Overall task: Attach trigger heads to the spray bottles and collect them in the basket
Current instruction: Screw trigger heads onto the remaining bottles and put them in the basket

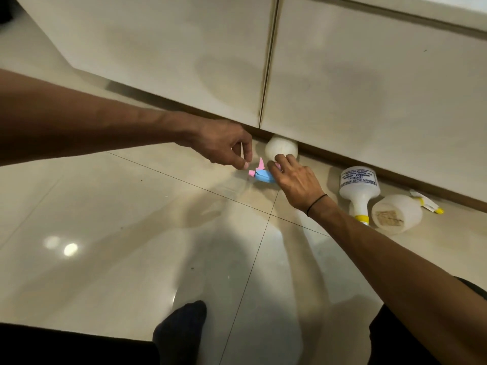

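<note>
Head view: L hand [226,148] fingers curled near pink/blue trigger head [263,175], maybe pinching, unclear; R hand [295,180] steadying white bottle [280,150] on floor for fitting, its hold hidden.

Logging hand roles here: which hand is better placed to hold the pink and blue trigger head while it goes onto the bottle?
Probably the right hand: it already rests on the trigger head, beside the bottle. The left hand hovers just above, fingers curled, holding nothing.
</note>
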Demonstrator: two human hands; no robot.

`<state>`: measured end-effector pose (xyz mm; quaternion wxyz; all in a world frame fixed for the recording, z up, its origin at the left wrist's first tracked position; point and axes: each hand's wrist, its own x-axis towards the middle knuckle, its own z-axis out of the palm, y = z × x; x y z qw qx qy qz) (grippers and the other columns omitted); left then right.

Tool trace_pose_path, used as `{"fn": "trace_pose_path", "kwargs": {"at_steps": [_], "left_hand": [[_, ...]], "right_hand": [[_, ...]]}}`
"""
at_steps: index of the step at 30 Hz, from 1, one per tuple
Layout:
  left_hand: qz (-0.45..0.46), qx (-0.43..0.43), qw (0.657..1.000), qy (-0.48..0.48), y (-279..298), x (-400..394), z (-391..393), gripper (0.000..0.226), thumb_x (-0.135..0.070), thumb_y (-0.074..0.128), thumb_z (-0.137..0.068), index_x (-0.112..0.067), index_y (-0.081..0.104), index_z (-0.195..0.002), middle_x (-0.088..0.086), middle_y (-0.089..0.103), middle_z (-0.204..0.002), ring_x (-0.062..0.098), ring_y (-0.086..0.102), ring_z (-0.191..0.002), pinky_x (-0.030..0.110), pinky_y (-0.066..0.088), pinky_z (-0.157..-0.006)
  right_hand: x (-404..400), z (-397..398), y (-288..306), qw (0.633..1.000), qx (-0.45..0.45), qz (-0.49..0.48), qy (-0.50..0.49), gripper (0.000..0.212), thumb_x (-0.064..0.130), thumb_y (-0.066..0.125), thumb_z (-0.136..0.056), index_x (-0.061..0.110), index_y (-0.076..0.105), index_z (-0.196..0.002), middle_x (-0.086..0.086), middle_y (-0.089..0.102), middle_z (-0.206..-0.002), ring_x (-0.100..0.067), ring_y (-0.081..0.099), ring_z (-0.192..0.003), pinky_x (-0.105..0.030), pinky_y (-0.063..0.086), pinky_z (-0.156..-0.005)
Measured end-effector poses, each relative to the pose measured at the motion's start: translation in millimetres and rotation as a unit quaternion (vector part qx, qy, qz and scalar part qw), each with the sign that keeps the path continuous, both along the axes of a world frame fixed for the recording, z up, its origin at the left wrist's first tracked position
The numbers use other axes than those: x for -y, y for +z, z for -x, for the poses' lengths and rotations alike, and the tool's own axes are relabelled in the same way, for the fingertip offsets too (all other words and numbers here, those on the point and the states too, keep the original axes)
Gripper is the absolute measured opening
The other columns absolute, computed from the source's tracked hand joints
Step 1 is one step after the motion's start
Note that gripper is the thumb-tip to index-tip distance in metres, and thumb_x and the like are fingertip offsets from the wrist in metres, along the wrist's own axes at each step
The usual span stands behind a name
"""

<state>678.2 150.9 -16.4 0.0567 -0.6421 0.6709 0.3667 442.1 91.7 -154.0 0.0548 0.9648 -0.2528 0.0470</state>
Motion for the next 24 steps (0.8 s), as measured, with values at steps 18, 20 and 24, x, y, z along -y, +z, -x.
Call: {"fn": "trace_pose_path", "kwargs": {"at_steps": [18, 20, 24], "left_hand": [[0.165, -0.085, 0.983, 0.006, -23.3, -14.1, 4.2, 0.114, -0.06, 0.098, -0.061, -0.03, 0.039, -0.154, -0.01, 0.057, -0.138, 0.013, 0.058, -0.119, 0.014, 0.047, -0.084], [0.175, -0.091, 0.98, 0.033, -14.4, -15.5, 4.9, 0.11, -0.069, 0.093, -0.053, -0.035, 0.049, -0.147, -0.017, 0.062, -0.127, 0.01, 0.064, -0.111, 0.02, 0.054, -0.084], [0.141, -0.165, 0.975, 0.056, 1.5, -19.4, 0.2, 0.094, -0.066, 0.094, -0.05, -0.037, 0.063, -0.134, -0.019, 0.071, -0.119, -0.001, 0.07, -0.106, 0.026, 0.063, -0.083]], "right_hand": [[-11.4, 16.5, 122.3, 0.712, 0.531, -0.438, -0.136, 0.015, 0.005, 0.082, -0.087, -0.003, 0.076, -0.097, -0.016, 0.069, -0.077, -0.013, 0.061, -0.056, -0.026, 0.056, -0.059], [-9.2, 19.4, 126.1, 0.673, 0.547, -0.48, -0.13, 0.013, 0.0, 0.08, -0.088, -0.006, 0.074, -0.098, -0.018, 0.067, -0.081, -0.012, 0.058, -0.056, -0.023, 0.056, -0.061], [-0.3, 35.2, 131.0, 0.615, 0.529, -0.579, -0.082, 0.021, -0.006, 0.072, -0.088, -0.008, 0.069, -0.109, -0.007, 0.073, -0.088, -0.014, 0.059, -0.063, -0.027, 0.057, -0.068]]}}
